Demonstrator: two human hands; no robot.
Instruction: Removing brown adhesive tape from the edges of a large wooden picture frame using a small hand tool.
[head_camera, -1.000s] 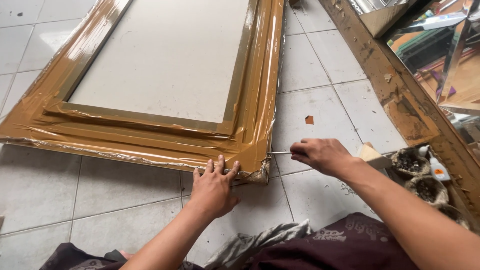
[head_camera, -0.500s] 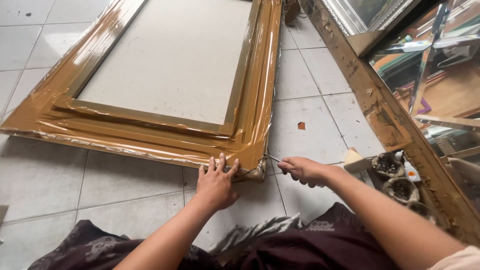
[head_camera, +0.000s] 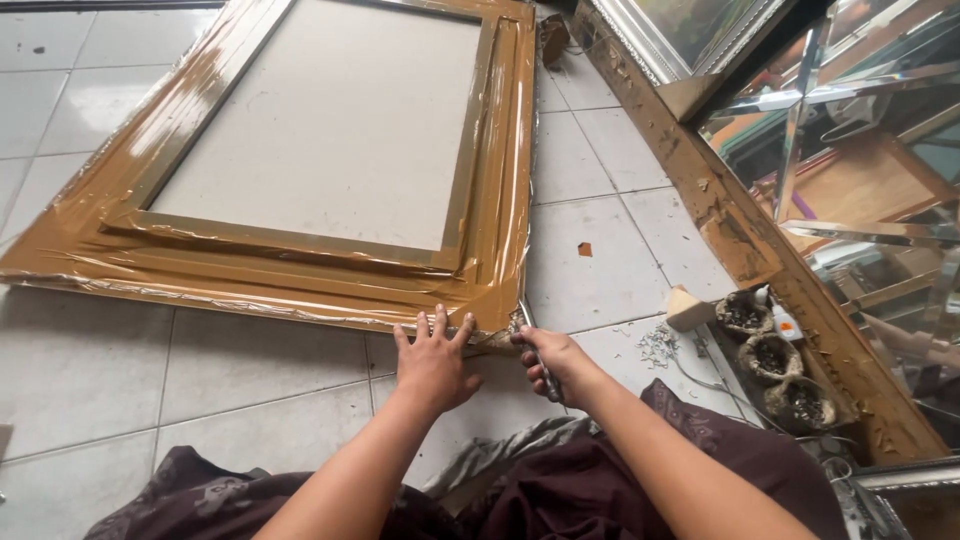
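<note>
A large frame (head_camera: 300, 270) wrapped in brown tape lies flat on the tiled floor, with a pale board in its middle. My left hand (head_camera: 434, 362) presses flat, fingers spread, on the floor at the frame's near right corner. My right hand (head_camera: 548, 362) is closed on a thin metal tool (head_camera: 530, 325) whose tip touches that same corner from the right. Both forearms reach out over a dark maroon cloth (head_camera: 590, 480) on my lap.
A long tape-covered wooden frame (head_camera: 740, 230) leans diagonally on the right, with mirrors (head_camera: 860, 150) behind it. Three small dark pots (head_camera: 768, 356) and a pale block (head_camera: 688, 306) sit on the tiles by it. Small scraps (head_camera: 656, 346) litter the floor.
My right hand has moved left with the tool, from beside the frame to its near right corner. The left hand stays pressed in place. The view has shifted closer.
</note>
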